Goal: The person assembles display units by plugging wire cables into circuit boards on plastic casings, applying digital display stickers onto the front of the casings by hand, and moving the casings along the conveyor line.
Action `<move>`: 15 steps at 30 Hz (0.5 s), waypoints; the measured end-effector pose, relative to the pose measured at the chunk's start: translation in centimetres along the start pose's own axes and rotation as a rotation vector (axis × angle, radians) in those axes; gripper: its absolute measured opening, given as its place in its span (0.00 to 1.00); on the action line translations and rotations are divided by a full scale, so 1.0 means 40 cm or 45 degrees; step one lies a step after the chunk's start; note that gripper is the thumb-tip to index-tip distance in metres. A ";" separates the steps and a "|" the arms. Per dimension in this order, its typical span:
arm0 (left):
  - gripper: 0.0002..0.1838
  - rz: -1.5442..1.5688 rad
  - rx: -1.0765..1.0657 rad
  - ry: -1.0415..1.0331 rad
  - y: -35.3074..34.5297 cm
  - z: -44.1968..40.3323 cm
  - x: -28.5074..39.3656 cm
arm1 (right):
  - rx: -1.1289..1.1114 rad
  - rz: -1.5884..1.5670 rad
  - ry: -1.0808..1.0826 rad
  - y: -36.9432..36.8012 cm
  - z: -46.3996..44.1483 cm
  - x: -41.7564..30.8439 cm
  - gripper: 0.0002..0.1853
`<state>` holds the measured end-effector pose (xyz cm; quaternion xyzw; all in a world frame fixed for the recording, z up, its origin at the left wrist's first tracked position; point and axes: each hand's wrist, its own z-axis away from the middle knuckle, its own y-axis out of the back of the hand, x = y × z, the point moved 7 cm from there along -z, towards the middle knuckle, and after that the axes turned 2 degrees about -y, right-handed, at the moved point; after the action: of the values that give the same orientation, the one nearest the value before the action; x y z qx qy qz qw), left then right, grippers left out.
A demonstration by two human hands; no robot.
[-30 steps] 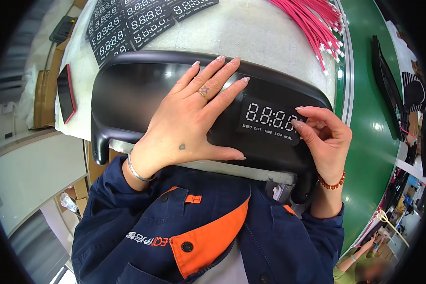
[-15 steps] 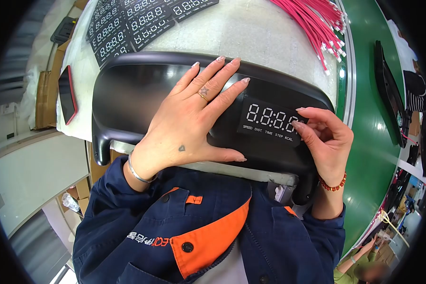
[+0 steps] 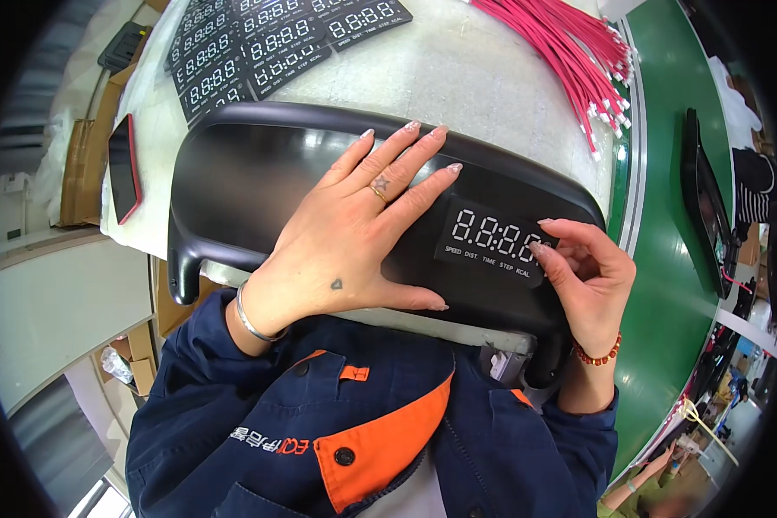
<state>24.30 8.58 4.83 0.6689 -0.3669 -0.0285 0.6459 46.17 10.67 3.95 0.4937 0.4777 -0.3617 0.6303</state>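
Observation:
A glossy black plastic console housing (image 3: 233,181) lies across the table in front of me. My left hand (image 3: 345,229) rests flat on its middle, fingers spread towards the far rim and thumb pointing right. Right of that hand, a thin black display overlay (image 3: 483,252) with white digits and the words SPEED, DIST., TIME, STEP, KCAL lies on the housing, slightly tilted. My right hand (image 3: 594,268) pinches the right end of this overlay between thumb and index finger, the other fingers curled. The fingers cover its right edge, so I cannot tell whether that edge is lifted.
Several similar display overlays (image 3: 281,43) lie at the back left. A bundle of red cables (image 3: 552,52) with white connectors is at the back right. A phone (image 3: 124,168) lies by the left edge. Another black housing (image 3: 704,203) is on the green surface (image 3: 660,285). A person's arm (image 3: 647,475) shows lower right.
The view has shifted slightly, so the housing and hands appear a little lower. Both hands keep nearly the same pose on the housing and overlay.

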 end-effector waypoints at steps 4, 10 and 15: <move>0.58 0.066 0.019 0.017 0.002 0.000 -0.003 | 0.007 0.016 -0.008 0.000 0.000 0.000 0.14; 0.58 0.074 0.020 0.003 0.003 0.001 -0.003 | 0.002 0.015 -0.018 -0.001 0.000 -0.001 0.14; 0.58 0.064 -0.004 -0.001 0.004 0.000 -0.002 | 0.003 0.012 -0.022 -0.002 -0.001 -0.003 0.14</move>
<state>24.17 8.63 4.92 0.6585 -0.3836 -0.0131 0.6473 46.06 10.70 4.04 0.4934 0.4696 -0.3636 0.6355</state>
